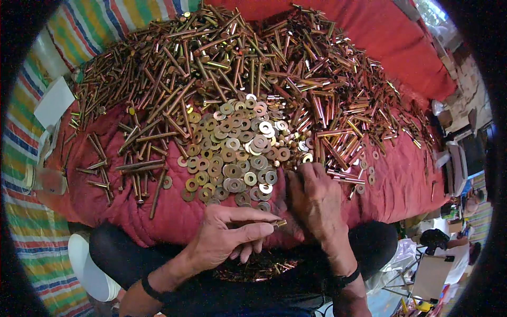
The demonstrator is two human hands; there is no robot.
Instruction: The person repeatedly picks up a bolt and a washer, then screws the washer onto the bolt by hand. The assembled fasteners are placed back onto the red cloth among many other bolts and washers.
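A big heap of brass-coloured bolts [253, 68] covers a red quilted cloth [174, 211]. In front of it lies a pile of round washers [237, 153]. My left hand [227, 238] pinches a short bolt [279, 223] between thumb and forefinger, just over the cloth's near edge. Palm down, my right hand [317, 198] rests at the right rim of the washer pile, its fingertips among washers and bolts; whether it grips one is hidden. Below my hands, a small mound of bolts [256, 267] sits in my lap.
A striped mat [31, 232] lies under the red cloth at left. A white paper sheet [53, 103] and a clear plastic container [50, 179] lie at the left edge. A white round object [87, 269] is by my left knee. Clutter and a clipboard [430, 274] stand at lower right.
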